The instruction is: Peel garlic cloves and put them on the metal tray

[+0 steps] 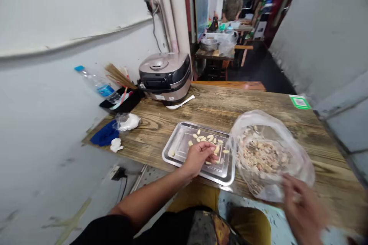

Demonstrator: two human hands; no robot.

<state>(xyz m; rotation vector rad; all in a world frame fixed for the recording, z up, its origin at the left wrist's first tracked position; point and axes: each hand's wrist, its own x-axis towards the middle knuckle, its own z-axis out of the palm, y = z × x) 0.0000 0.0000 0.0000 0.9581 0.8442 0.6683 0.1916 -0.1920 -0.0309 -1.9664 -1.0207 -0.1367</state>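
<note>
My left hand (201,155) is over a shiny metal tray (179,132), its thumb and fingers closed together. A pale peeled garlic clove (217,149) shows right at those fingertips. Several more peeled cloves (211,138) lie scattered across the tray. To the right of the tray stands an open clear plastic bag (299,157), filled with garlic skins and unpeeled cloves (260,157). Beside the bag's near right side is my right hand (303,206), smeared by motion, so its fingers and anything in them cannot be made out.
A rice cooker (165,74) stands at the back left of the wooden table (218,103), a white spoon (184,102) before it. Leftward are a black holder (130,101), a bottle (99,86) and a blue cloth (105,134). A person (232,5) is at a far table.
</note>
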